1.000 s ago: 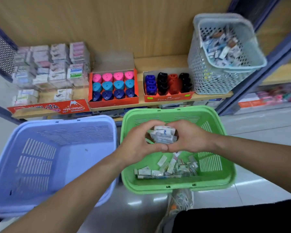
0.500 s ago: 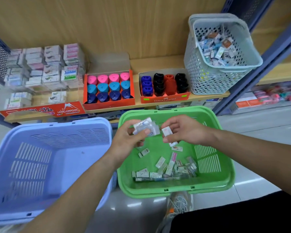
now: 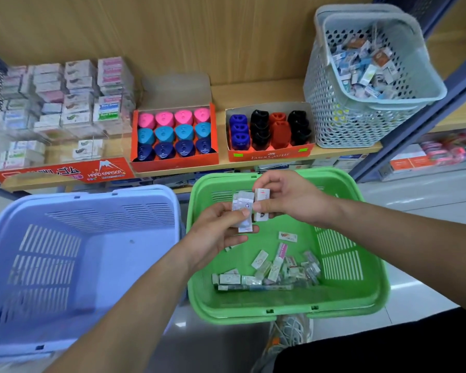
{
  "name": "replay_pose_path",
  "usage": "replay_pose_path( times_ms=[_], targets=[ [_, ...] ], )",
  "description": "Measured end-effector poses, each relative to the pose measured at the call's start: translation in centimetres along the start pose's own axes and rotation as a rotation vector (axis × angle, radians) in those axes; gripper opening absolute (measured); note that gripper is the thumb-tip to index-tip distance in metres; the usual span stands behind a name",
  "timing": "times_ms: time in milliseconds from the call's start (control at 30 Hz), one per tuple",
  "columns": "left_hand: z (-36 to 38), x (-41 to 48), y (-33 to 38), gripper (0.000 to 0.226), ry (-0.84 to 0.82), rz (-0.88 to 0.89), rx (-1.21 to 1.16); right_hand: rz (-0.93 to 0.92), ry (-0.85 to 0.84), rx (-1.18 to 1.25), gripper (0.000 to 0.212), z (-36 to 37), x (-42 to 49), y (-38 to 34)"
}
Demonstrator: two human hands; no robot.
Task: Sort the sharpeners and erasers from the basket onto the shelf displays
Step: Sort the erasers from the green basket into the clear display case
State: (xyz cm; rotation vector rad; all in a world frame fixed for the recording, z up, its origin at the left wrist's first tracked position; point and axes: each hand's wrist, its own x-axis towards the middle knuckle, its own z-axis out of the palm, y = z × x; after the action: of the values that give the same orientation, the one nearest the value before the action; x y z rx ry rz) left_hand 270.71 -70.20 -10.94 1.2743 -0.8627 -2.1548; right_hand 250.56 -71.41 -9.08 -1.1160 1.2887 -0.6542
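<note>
Over the green basket [image 3: 366,297] my left hand [image 3: 213,235] grips a small stack of wrapped erasers [image 3: 243,211]. Beside it my right hand [image 3: 293,200] pinches a single white eraser [image 3: 261,204], which touches the stack. Several loose erasers [image 3: 267,273] lie along the basket's near floor. On the shelf [image 3: 253,90] stand the stacked eraser display [image 3: 70,100] at the left, a red box of pink, teal and navy sharpeners [image 3: 174,135], and a box of blue, black and red sharpeners [image 3: 269,131].
An empty lilac basket [image 3: 51,265] sits to the left of the green one. A grey perforated basket [image 3: 361,84] full of small packets stands on the shelf's right end. A blue shelf post [image 3: 404,130] rises at right. My shoe [image 3: 291,332] is below the basket.
My hands, cupped together over a clump of erasers, parted. The left keeps the stack upright now, and the right has brought one eraser up against it.
</note>
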Motion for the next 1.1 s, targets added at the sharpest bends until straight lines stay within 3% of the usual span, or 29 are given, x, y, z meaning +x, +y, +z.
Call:
replay_pose_path(
  times_ms=[133,333,433,533,667,800,900,1100],
  targets=[
    [0.1,-0.1,0.2,0.033,-0.063,-0.047,-0.079,0.005,-0.017,0.006,0.035,0.0,-0.2,-0.1],
    [0.9,0.4,-0.4,0.053,0.038,-0.042,-0.117,0.029,-0.044,0.012,0.039,0.7,-0.3,0.1],
    [1.2,0.4,-0.6,0.043,0.053,-0.025,-0.099,0.041,-0.008,0.023,0.034,0.9,-0.2,0.1],
    [1.3,0.3,-0.5,0.048,0.065,-0.014,-0.066,0.018,0.028,0.01,0.027,1.2,0.0,0.1],
    [0.8,0.2,-0.7,0.031,0.104,-0.026,-0.029,0.02,0.028,0.092,0.019,0.9,0.0,-0.2],
    [0.4,0.2,-0.9,0.019,0.16,-0.006,-0.027,0.094,-0.043,0.198,0.037,0.2,0.0,-0.1],
    [0.1,0.3,-0.9,0.015,0.203,0.034,-0.06,0.139,-0.062,0.147,0.045,0.3,0.0,0.2],
    [-0.4,0.3,-0.7,0.017,0.256,0.051,-0.13,0.151,-0.066,-0.029,0.031,0.4,-0.1,0.0]
  ],
)
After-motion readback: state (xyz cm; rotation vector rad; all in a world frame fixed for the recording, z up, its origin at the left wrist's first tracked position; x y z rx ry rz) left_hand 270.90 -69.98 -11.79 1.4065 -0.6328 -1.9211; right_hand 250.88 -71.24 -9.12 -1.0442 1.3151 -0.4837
